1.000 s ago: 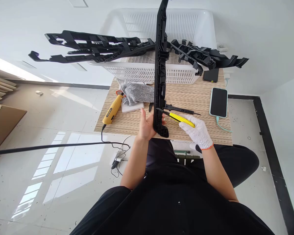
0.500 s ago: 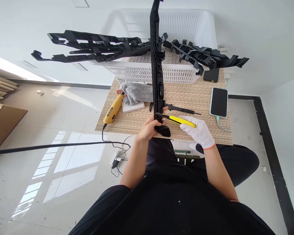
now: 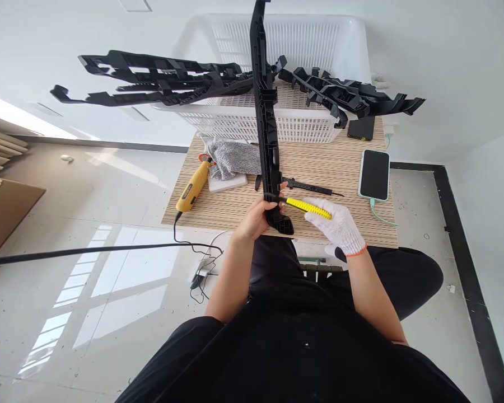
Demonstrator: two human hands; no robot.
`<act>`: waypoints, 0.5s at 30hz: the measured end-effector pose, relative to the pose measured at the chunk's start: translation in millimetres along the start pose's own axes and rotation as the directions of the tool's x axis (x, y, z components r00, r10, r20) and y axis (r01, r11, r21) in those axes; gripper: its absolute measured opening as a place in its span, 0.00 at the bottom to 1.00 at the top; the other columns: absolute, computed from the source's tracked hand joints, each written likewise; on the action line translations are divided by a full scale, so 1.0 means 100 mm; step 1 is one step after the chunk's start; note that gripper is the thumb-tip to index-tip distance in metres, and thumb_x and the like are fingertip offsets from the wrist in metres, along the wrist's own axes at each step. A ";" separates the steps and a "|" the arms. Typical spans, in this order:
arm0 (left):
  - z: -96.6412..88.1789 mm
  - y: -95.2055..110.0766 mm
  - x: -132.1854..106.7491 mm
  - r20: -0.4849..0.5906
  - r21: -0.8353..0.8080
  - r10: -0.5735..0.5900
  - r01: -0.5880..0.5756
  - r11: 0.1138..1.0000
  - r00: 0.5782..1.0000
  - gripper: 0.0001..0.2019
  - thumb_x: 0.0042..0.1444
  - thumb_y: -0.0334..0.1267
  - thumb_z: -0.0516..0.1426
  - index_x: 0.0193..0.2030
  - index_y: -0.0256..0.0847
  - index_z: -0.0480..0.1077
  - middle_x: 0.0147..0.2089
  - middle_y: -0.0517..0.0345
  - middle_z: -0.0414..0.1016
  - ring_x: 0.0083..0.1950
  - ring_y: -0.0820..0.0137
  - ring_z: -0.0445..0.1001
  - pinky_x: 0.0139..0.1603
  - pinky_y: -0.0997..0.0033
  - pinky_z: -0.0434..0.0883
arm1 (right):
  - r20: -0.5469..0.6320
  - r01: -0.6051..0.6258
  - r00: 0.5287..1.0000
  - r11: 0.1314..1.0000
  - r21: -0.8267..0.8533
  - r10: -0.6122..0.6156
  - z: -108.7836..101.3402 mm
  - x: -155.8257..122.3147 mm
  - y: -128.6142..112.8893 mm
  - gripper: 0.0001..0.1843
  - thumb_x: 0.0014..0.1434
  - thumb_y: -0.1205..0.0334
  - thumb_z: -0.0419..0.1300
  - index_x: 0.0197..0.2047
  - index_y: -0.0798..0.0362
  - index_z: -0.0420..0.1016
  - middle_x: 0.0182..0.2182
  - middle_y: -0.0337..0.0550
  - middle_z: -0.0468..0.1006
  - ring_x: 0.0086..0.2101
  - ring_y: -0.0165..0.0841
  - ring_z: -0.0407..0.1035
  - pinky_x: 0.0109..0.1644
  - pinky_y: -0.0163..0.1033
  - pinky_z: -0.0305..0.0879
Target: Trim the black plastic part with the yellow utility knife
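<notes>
My bare left hand [image 3: 253,220] is closed around the lower end of a long black plastic trim piece [image 3: 269,131], which stands almost upright in view and rises past the basket. My right hand [image 3: 339,229], in a white knit glove with an orange cuff, grips a yellow-handled tool [image 3: 309,207] with a dark, slim head. The tool's tip lies against the ribbed face of the trim piece, just above my left fingers; its exact shape is hard to make out. Behind the trim piece a black caliper [image 3: 308,186] rests on the table.
A white basket [image 3: 306,124] holds several black trim pieces [image 3: 163,84] jutting out both sides. On the wood-striped table [image 3: 319,159] lie a yellow rotary tool [image 3: 193,187] with its cord, a grey glove [image 3: 233,158], a white block [image 3: 227,183], a plugged-in phone [image 3: 374,174] and a dark phone [image 3: 361,129].
The trim piece's upper end has tipped slightly left. The tool and my right hand have shifted a little left, with the tool's head still at the piece.
</notes>
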State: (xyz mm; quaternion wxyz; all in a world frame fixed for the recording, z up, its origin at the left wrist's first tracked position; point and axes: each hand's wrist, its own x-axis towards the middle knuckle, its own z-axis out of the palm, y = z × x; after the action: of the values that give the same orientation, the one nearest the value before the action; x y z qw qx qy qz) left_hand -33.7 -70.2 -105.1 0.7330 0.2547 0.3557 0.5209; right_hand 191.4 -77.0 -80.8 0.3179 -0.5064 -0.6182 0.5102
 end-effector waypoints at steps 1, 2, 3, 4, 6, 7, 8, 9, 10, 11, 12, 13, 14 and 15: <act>0.00 0.00 0.00 -0.008 -0.014 -0.003 0.002 1.000 1.000 0.24 0.49 0.33 0.63 0.55 0.38 0.74 0.39 0.59 0.72 0.35 0.75 0.70 0.39 0.74 0.72 | -0.044 -0.014 0.999 0.998 0.055 0.017 0.01 0.00 0.02 0.28 0.58 0.46 0.66 0.59 0.48 0.80 0.38 0.45 0.81 0.30 0.31 0.70 0.31 0.37 0.69; 0.01 0.00 0.00 -0.016 -0.026 -0.007 0.006 1.000 1.000 0.22 0.51 0.35 0.64 0.54 0.39 0.74 0.38 0.59 0.72 0.35 0.75 0.70 0.39 0.74 0.72 | -0.088 -0.026 0.995 0.992 0.127 0.038 0.02 -0.01 0.03 0.28 0.59 0.45 0.65 0.59 0.49 0.79 0.36 0.44 0.80 0.28 0.30 0.68 0.29 0.36 0.67; 0.01 0.00 0.01 -0.028 -0.031 -0.009 0.008 0.999 1.000 0.20 0.54 0.39 0.64 0.54 0.39 0.74 0.38 0.58 0.73 0.34 0.75 0.71 0.38 0.74 0.72 | -0.117 -0.036 0.991 0.979 0.199 0.060 0.03 -0.02 0.06 0.29 0.59 0.45 0.65 0.60 0.49 0.78 0.33 0.43 0.79 0.26 0.29 0.66 0.27 0.35 0.65; 0.02 0.00 0.01 -0.041 -0.027 -0.007 0.006 1.000 0.999 0.19 0.56 0.44 0.63 0.53 0.40 0.74 0.38 0.58 0.73 0.33 0.75 0.71 0.37 0.74 0.73 | -0.128 -0.044 0.989 0.966 0.255 0.078 0.03 -0.02 0.08 0.29 0.59 0.45 0.65 0.60 0.49 0.78 0.30 0.41 0.77 0.25 0.28 0.64 0.25 0.34 0.62; 0.04 0.01 0.02 -0.070 0.001 0.018 -0.018 1.000 0.997 0.20 0.60 0.50 0.61 0.53 0.40 0.74 0.37 0.57 0.75 0.31 0.75 0.71 0.36 0.74 0.73 | -0.131 -0.051 0.987 0.954 0.295 0.093 0.04 -0.04 0.11 0.28 0.58 0.45 0.66 0.58 0.49 0.79 0.28 0.38 0.75 0.24 0.26 0.62 0.24 0.33 0.60; 0.05 0.02 0.02 -0.083 0.015 0.037 -0.036 0.999 0.996 0.21 0.61 0.52 0.60 0.54 0.40 0.74 0.37 0.57 0.75 0.30 0.76 0.71 0.35 0.75 0.73 | -0.130 -0.053 0.987 0.956 0.288 0.094 0.04 -0.04 0.12 0.28 0.58 0.46 0.67 0.58 0.49 0.79 0.28 0.38 0.74 0.24 0.26 0.61 0.25 0.33 0.60; 0.05 0.02 0.03 -0.092 0.025 0.055 -0.053 0.998 0.994 0.21 0.61 0.53 0.60 0.55 0.40 0.74 0.36 0.57 0.75 0.30 0.76 0.71 0.34 0.75 0.72 | -0.127 -0.057 0.987 0.960 0.275 0.095 0.04 -0.04 0.13 0.28 0.57 0.46 0.67 0.58 0.49 0.79 0.28 0.38 0.74 0.24 0.26 0.61 0.25 0.33 0.60; 0.06 0.02 0.03 -0.096 0.028 0.067 -0.065 0.997 0.993 0.22 0.62 0.53 0.59 0.55 0.41 0.74 0.35 0.58 0.74 0.29 0.76 0.70 0.33 0.76 0.72 | -0.126 -0.058 0.988 0.962 0.265 0.095 0.04 -0.04 0.13 0.28 0.57 0.46 0.68 0.58 0.49 0.79 0.28 0.38 0.74 0.25 0.26 0.62 0.25 0.33 0.60; 0.06 0.02 0.04 -0.096 0.027 0.075 -0.073 0.997 0.993 0.22 0.62 0.54 0.60 0.55 0.41 0.74 0.34 0.58 0.74 0.28 0.77 0.69 0.32 0.76 0.71 | -0.128 -0.060 0.987 0.964 0.259 0.096 0.04 -0.05 0.13 0.29 0.57 0.45 0.68 0.58 0.49 0.79 0.28 0.38 0.74 0.25 0.26 0.62 0.25 0.33 0.60; 0.06 0.02 0.04 -0.094 0.024 0.077 -0.076 0.997 0.993 0.22 0.62 0.54 0.59 0.55 0.41 0.74 0.33 0.59 0.73 0.27 0.77 0.68 0.31 0.76 0.70 | -0.129 -0.062 0.987 0.965 0.257 0.098 0.04 -0.05 0.13 0.29 0.57 0.45 0.68 0.58 0.49 0.79 0.28 0.38 0.74 0.25 0.26 0.62 0.25 0.33 0.60; 0.06 0.02 0.05 -0.091 0.022 0.079 -0.078 0.997 0.993 0.22 0.62 0.55 0.59 0.54 0.41 0.74 0.32 0.59 0.73 0.26 0.78 0.67 0.30 0.76 0.69 | -0.130 -0.063 0.986 0.964 0.257 0.100 0.04 -0.04 0.13 0.29 0.57 0.45 0.67 0.58 0.50 0.79 0.28 0.38 0.74 0.25 0.26 0.62 0.25 0.33 0.60; 0.06 0.02 0.05 -0.086 0.023 0.084 -0.082 0.996 0.993 0.22 0.62 0.56 0.59 0.52 0.41 0.74 0.32 0.59 0.72 0.25 0.79 0.65 0.29 0.76 0.68 | -0.130 -0.063 0.987 0.964 0.258 0.099 0.04 -0.04 0.13 0.30 0.57 0.44 0.67 0.58 0.50 0.79 0.27 0.38 0.74 0.25 0.26 0.61 0.25 0.33 0.60; 0.06 0.01 0.05 -0.080 0.026 0.095 -0.093 0.995 0.992 0.22 0.62 0.56 0.59 0.51 0.41 0.74 0.32 0.60 0.71 0.25 0.79 0.64 0.29 0.76 0.68 | -0.127 -0.064 0.987 0.964 0.257 0.100 0.04 -0.04 0.13 0.30 0.56 0.44 0.67 0.58 0.51 0.79 0.27 0.38 0.74 0.25 0.26 0.61 0.25 0.33 0.60; 0.05 0.01 0.04 -0.075 0.033 0.111 -0.109 0.994 0.991 0.21 0.61 0.56 0.60 0.50 0.41 0.74 0.32 0.60 0.71 0.25 0.79 0.64 0.29 0.76 0.67 | -0.123 -0.068 0.987 0.965 0.254 0.102 0.04 -0.04 0.13 0.30 0.56 0.44 0.67 0.58 0.51 0.79 0.27 0.38 0.74 0.24 0.26 0.61 0.25 0.33 0.59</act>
State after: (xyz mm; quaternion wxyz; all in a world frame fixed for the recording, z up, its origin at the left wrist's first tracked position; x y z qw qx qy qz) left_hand -29.3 -66.2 -102.0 0.6853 0.2643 0.3764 0.5646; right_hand 192.9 -82.9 -93.3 0.3977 -0.5221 -0.5041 0.5614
